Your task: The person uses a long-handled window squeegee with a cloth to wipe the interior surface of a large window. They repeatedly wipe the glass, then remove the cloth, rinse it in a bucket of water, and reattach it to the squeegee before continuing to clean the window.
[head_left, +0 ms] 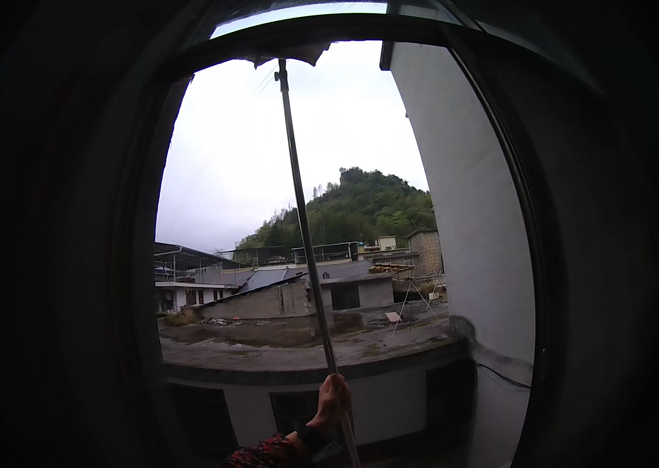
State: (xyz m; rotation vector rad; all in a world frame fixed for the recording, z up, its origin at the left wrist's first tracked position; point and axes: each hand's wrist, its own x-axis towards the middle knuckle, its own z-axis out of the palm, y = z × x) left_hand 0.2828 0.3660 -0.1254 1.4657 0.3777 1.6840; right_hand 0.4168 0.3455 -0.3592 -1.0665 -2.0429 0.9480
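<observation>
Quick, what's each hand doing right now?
Left hand: closed, holding the long pole.
Right hand: out of view, so it cannot be told.

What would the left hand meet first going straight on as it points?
Probably the grey concrete roof edge outside, some way off, though depth is unclear; the left hand grips a long, thin metal pole.
</observation>
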